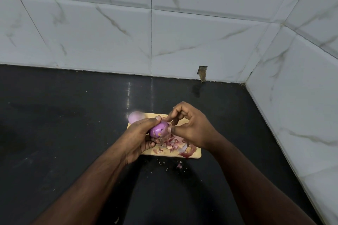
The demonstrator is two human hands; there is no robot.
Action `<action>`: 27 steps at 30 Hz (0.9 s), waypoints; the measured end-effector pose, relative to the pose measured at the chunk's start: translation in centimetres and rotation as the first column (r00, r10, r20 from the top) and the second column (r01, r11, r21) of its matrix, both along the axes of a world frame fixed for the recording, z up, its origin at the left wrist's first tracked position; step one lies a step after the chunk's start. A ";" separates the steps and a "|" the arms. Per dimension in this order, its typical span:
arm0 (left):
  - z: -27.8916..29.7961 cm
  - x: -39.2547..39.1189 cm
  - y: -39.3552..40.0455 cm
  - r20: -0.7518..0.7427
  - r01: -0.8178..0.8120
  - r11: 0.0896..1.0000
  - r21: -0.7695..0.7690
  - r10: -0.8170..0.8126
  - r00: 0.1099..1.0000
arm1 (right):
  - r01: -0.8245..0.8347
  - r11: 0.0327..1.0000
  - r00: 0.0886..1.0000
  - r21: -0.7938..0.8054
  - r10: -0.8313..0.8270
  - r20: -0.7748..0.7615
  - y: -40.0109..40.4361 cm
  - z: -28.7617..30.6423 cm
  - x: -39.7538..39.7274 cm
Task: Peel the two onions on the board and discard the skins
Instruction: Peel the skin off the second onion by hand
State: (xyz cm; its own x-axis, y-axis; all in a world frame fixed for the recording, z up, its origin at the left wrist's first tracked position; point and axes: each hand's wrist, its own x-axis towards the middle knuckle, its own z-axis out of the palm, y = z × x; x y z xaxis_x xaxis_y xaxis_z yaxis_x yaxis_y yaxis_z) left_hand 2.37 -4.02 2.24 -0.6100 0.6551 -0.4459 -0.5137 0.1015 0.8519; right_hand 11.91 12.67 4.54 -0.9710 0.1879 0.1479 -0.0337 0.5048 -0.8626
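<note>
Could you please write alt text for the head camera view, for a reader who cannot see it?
A person's left hand holds a purple onion over a wooden board while the right hand picks at its top. A second peeled onion sits at the board's far left corner, and loose skins litter the board and dark counter.

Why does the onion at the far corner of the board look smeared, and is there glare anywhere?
Head view: the far onion is soft, its outline blurred, while the held onion in the left hand is sharp; pale reflection streaks lie on the dark counter; wide-angle bending curves the wall tiles.
</note>
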 end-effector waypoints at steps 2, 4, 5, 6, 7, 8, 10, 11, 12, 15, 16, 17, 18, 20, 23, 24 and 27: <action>-0.1 0.0 -0.1 -0.001 0.008 1.000 -0.001 -0.008 1.000 | -0.022 0.998 0.999 0.060 0.020 0.037 0.1 0.0 0.1; -0.1 0.1 0.0 0.000 0.008 1.000 -0.001 -0.008 1.000 | -0.036 0.992 0.999 0.124 0.031 0.043 0.1 0.2 0.1; -0.1 0.1 0.0 -0.003 0.008 1.000 -0.004 -0.008 1.000 | -0.042 0.987 0.999 0.157 0.038 0.033 0.1 0.4 0.2; -0.1 0.2 0.1 -0.011 0.010 1.000 -0.010 -0.010 1.000 | -0.052 0.981 0.999 0.188 0.048 0.023 0.1 0.6 0.1; -0.1 0.2 0.2 -0.019 0.014 1.000 -0.017 -0.014 1.000 | -0.064 0.974 0.998 0.217 0.061 0.022 0.0 0.8 0.1; -0.1 0.2 0.2 -0.026 0.018 1.000 -0.023 -0.019 0.999 | -0.076 0.967 0.997 0.245 0.071 0.027 0.0 0.9 0.1; -0.1 0.2 0.3 -0.024 0.017 0.999 -0.030 -0.018 1.000 | -0.094 0.954 0.995 0.286 0.087 0.040 -0.2 1.0 0.2; -0.2 0.2 0.3 -0.013 0.009 0.999 -0.033 -0.010 1.000 | -0.103 0.951 0.995 0.292 0.093 0.048 -0.3 1.0 0.3; -0.2 0.1 0.2 0.004 -0.002 0.999 -0.033 0.002 1.000 | -0.108 0.951 0.994 0.289 0.095 0.059 -0.4 0.9 0.4; -0.2 -0.2 0.0 0.040 -0.036 0.999 -0.027 0.037 0.999 | -0.113 0.962 0.991 0.249 0.092 0.092 -0.3 0.8 1.0; -0.2 -0.3 -0.1 0.048 -0.052 0.998 -0.028 0.053 0.997 | -0.114 0.962 0.991 0.247 0.091 0.102 -0.2 0.7 1.1; -0.2 -0.4 -0.1 0.059 -0.069 0.997 -0.032 0.070 0.996 | -0.118 0.960 0.989 0.255 0.092 0.112 -0.1 0.7 1.3; -0.3 -0.5 -0.1 0.072 -0.084 0.996 -0.038 0.087 0.994 | -0.125 0.955 0.988 0.267 0.095 0.121 -0.1 0.6 1.4; -0.3 -0.7 -0.2 0.102 -0.110 0.993 -0.050 0.115 0.988 | -0.131 0.953 0.986 0.273 0.097 0.134 -0.1 0.2 1.5; -0.4 -1.0 -0.3 0.128 -0.119 0.992 -0.042 0.123 0.984 | -0.084 0.964 0.990 0.253 0.051 0.134 0.3 -0.3 1.6; -0.5 -1.1 -0.3 0.134 -0.117 0.993 -0.031 0.120 0.984 | -0.053 0.965 0.991 0.257 0.018 0.135 0.4 -0.4 1.5; -0.5 -1.1 -0.4 0.153 -0.107 0.994 0.005 0.105 0.983 | 0.088 0.983 0.992 0.159 -0.101 0.077 0.4 -0.9 1.3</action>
State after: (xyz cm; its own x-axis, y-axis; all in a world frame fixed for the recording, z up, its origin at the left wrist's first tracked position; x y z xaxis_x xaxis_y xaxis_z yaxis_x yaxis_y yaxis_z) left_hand 1.23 -4.40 1.73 -0.6017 0.5966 -0.5310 -0.6451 0.0290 0.7636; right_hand 13.18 13.10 3.61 -0.9601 0.2608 0.1011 0.0900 0.6301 -0.7713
